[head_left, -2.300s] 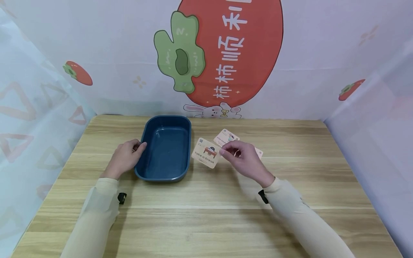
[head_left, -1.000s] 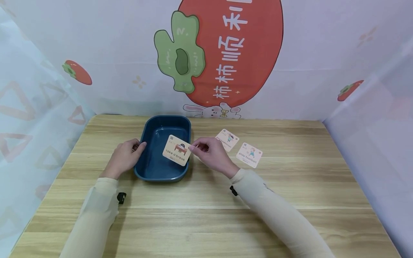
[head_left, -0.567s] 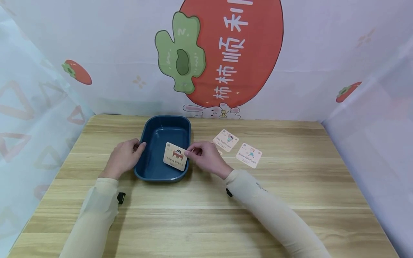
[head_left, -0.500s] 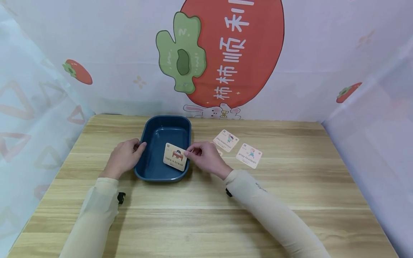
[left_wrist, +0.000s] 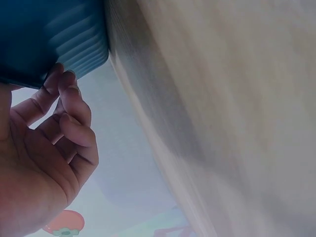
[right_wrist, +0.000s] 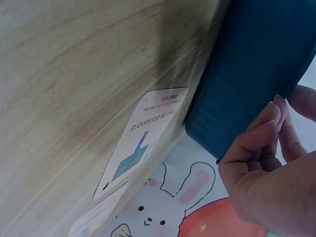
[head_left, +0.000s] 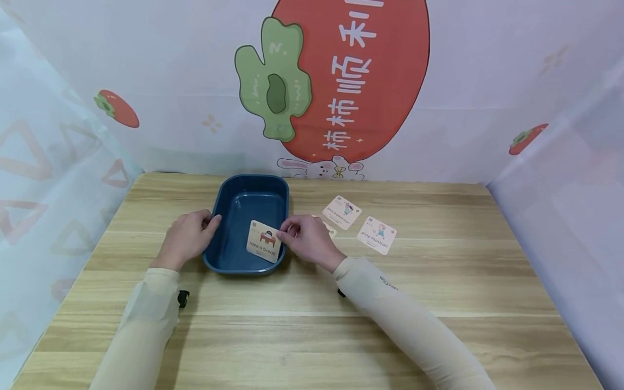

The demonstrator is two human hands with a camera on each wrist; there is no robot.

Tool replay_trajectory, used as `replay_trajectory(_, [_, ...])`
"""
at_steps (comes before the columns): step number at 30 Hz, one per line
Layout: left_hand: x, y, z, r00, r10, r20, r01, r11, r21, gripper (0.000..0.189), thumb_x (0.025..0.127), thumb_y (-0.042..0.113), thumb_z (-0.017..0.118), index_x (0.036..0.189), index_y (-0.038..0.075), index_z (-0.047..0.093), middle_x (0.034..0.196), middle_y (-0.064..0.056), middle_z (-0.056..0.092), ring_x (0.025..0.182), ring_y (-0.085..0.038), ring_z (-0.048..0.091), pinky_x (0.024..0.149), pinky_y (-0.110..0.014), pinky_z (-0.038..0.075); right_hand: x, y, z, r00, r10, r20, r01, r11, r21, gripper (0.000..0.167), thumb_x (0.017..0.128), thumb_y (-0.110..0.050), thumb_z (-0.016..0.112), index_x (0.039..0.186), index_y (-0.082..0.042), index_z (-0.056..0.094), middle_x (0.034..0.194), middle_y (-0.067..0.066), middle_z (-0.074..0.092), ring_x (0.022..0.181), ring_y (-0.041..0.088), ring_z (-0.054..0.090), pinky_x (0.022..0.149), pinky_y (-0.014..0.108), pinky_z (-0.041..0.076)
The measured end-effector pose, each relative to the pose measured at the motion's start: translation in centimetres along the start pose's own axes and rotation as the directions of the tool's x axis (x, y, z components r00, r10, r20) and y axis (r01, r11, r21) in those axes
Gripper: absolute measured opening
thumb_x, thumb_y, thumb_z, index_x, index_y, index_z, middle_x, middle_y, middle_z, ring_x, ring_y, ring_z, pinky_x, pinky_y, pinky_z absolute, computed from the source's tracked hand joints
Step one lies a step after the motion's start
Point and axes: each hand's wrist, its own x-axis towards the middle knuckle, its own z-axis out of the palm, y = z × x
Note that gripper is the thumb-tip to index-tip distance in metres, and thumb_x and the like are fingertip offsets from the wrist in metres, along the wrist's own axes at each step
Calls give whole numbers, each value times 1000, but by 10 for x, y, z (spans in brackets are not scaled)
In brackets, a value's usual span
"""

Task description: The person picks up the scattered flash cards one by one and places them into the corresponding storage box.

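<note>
A dark blue plastic bin with rounded corners stands at the left rear of the table. My left hand grips its left rim, thumb over the edge; in the left wrist view the fingers curl against the outer wall. My right hand pinches the right edge of a "take a break" card, tilted inside the bin near its right wall. In the right wrist view the fingertips are at the bin's rim. A "clean the blackboard" card lies beside the bin, mostly hidden by my right hand in the head view.
A "play badminton" card and a "play football" card lie face up on the wooden table to the right. A printed cloth backdrop rises behind the table's far edge.
My right hand has carried the "take a break" card leftward from over the table into the bin, then slightly lower. The "clean the blackboard" card now shows partly behind it. My left hand stays put.
</note>
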Motion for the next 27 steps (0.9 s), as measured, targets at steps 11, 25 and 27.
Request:
replay_trajectory(11, [0,2,-1,1000,-22,7,22,1000,6,43,107,36,47,84,4,62,63,-5,51,58,-22,50,51,-34,36,-4,2,-7,999,-48,1,48,999,22,11,97,-20,71,104,-13,74,76,-2,62,68,16,57,57,27,45])
replay_trajectory(25, [-1,7,-6,999,-53,14,52,998,40,41,106,34,50,79,5,62,61,-4,52,55,-22,50,48,-34,36,-32,9,-33,996,-91,-22,92,995,50,15,94,-15,73,107,-9,72,78,-2,61,72,17,56,63,29,47])
replay_trajectory(27, [-1,8,-6,998,-56,20,55,997,47,41,106,33,50,78,5,60,61,-5,52,55,-22,50,48,-33,36,-35,13,-38,995,-96,-37,97,995,37,13,93,-15,73,105,-9,72,77,-2,61,71,16,56,63,29,47])
